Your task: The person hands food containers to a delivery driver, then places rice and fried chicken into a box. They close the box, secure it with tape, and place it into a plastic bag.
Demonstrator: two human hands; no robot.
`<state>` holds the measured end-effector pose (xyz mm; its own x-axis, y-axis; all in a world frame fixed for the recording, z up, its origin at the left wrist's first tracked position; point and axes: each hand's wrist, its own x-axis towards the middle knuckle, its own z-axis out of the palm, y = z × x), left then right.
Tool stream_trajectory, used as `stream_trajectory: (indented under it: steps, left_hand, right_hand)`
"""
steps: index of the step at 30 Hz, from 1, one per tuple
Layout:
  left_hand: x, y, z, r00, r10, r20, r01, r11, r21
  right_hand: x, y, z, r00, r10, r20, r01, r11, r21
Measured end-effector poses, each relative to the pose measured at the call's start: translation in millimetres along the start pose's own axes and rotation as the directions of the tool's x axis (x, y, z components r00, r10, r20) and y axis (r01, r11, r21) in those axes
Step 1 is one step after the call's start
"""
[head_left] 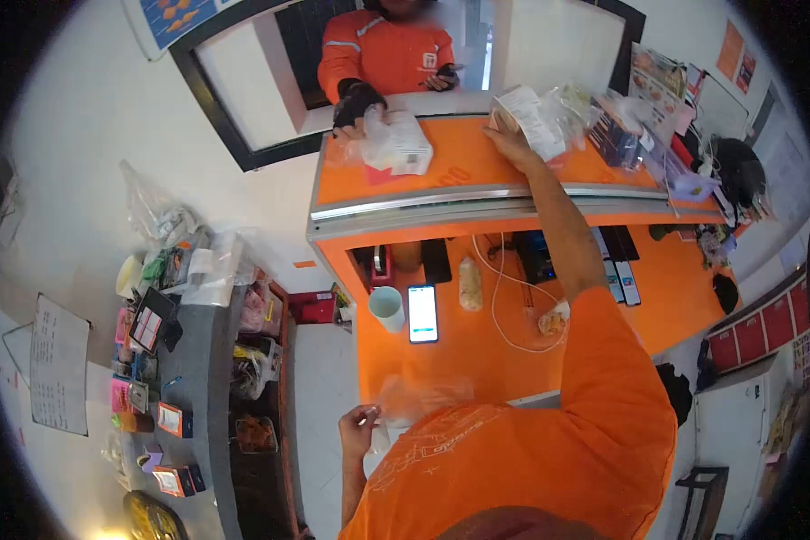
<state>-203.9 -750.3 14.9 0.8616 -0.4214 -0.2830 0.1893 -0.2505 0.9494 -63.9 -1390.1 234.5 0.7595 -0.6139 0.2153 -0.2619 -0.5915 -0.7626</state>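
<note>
Low at the centre, my left hand is closed on a thin clear plastic bag, which spreads over the near edge of the orange desk. My right arm reaches up to the raised counter. There my right hand grips the left side of a bagged package with a printed receipt on it. Left of it on the same counter lies another bagged package with a white slip. A person in an orange jacket stands behind the window opening, a gloved hand on that package.
On the desk below are a pale cup, a lit phone, a wrapped roll-shaped item and a white cable. More phones lie farther right. A grey side counter at left carries small boxes and bags.
</note>
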Motion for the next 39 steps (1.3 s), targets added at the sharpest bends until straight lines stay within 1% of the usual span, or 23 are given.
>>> stream_trajectory:
  steps: [2,5,7,9,11,12,14,15,16,17,18,19,21,22,23,25,28,29,32,33,34,36,39]
  left_hand:
    - [0,6,2,1.000,-0.007,0.016,0.007,1.000,-0.008]
    - [-10,21,13,0.999,-0.015,-0.036,0.011,0.995,-0.099]
    - [-26,34,22,0.996,-0.043,-0.079,0.030,0.986,-0.166]
    - [-37,39,28,0.985,-0.093,-0.144,0.062,0.976,-0.207]
    - [-45,44,29,0.975,-0.085,-0.206,0.033,0.970,-0.242]
    - [-58,44,28,0.959,-0.108,-0.261,0.036,0.963,-0.267]
    - [-70,42,16,0.940,-0.082,-0.331,0.086,0.996,-0.005]
    - [-75,48,19,0.914,-0.040,-0.404,-0.005,0.994,-0.110]
    - [-81,61,18,0.904,-0.059,-0.423,-0.013,0.986,-0.165]
    - [-87,59,15,0.903,-0.087,-0.420,-0.055,0.948,-0.314]
    - [-91,74,16,0.897,-0.184,-0.403,0.033,0.934,-0.355]
    - [-95,77,20,0.905,-0.147,-0.400,-0.038,0.907,-0.419]
    - [-100,80,23,0.911,-0.077,-0.405,-0.131,0.877,-0.463]
    - [-103,82,23,0.914,-0.081,-0.399,-0.123,0.879,-0.460]
    - [-108,76,25,0.905,-0.033,-0.425,-0.195,0.855,-0.481]
    - [-109,53,24,0.855,0.060,-0.515,-0.315,0.850,-0.423]
    - [-131,20,0,0.789,0.102,-0.607,-0.203,0.974,-0.101]
    - [-147,22,-11,0.815,0.018,-0.580,-0.123,0.982,-0.142]
    - [-197,-3,-62,0.788,-0.065,-0.612,-0.132,0.954,-0.270]
    - [-214,-29,-86,0.706,-0.089,-0.703,-0.116,0.964,-0.239]
    - [-226,-58,-106,0.627,-0.091,-0.774,-0.255,0.914,-0.315]
    - [-245,-90,-140,0.455,-0.144,-0.879,-0.535,0.744,-0.400]
    - [-255,-97,-180,0.222,-0.265,-0.938,-0.643,0.684,-0.345]
  right_hand:
    - [49,62,0,0.999,-0.047,-0.014,0.047,0.999,0.002]
    - [38,54,-38,0.995,0.063,-0.075,-0.059,0.997,0.048]
    - [40,73,-62,0.995,0.098,-0.004,-0.096,0.982,0.164]
    - [44,87,-83,0.992,0.123,-0.007,-0.121,0.986,0.111]
    - [42,87,-85,0.992,0.112,-0.062,-0.119,0.987,-0.106]
    - [35,77,-85,0.997,0.020,0.075,-0.001,0.968,-0.251]
    - [-3,58,-48,0.905,-0.390,0.168,0.413,0.901,-0.132]
    - [-79,-15,-27,0.897,-0.443,-0.002,0.429,0.868,0.252]
    - [-127,-52,-15,0.878,-0.455,0.145,0.364,0.834,0.415]
    - [-168,-69,1,0.836,-0.468,0.286,0.259,0.796,0.547]
    - [-206,-72,23,0.705,-0.513,0.490,0.173,0.794,0.582]
    - [-240,-81,42,0.532,-0.546,0.648,0.095,0.798,0.595]
    - [-315,-108,101,0.272,-0.530,0.803,-0.020,0.831,0.555]
    - [-348,-107,139,0.215,-0.473,0.854,-0.133,0.852,0.506]
    - [-381,-109,170,0.162,-0.431,0.888,-0.116,0.885,0.451]
    - [-446,-135,208,0.197,-0.461,0.865,-0.245,0.831,0.499]
    - [-496,-152,257,0.278,-0.543,0.792,-0.012,0.823,0.568]
    - [-508,-162,272,0.312,-0.567,0.762,0.033,0.808,0.588]
    - [-528,-197,310,0.466,-0.620,0.630,0.243,0.775,0.583]
    - [-527,-211,323,0.535,-0.636,0.556,0.362,0.767,0.529]
    - [-530,-227,337,0.591,-0.657,0.468,0.474,0.753,0.457]
    - [-546,-258,362,0.535,-0.754,0.383,0.605,0.657,0.449]
    - [-569,-292,398,0.428,-0.843,0.324,0.740,0.533,0.410]
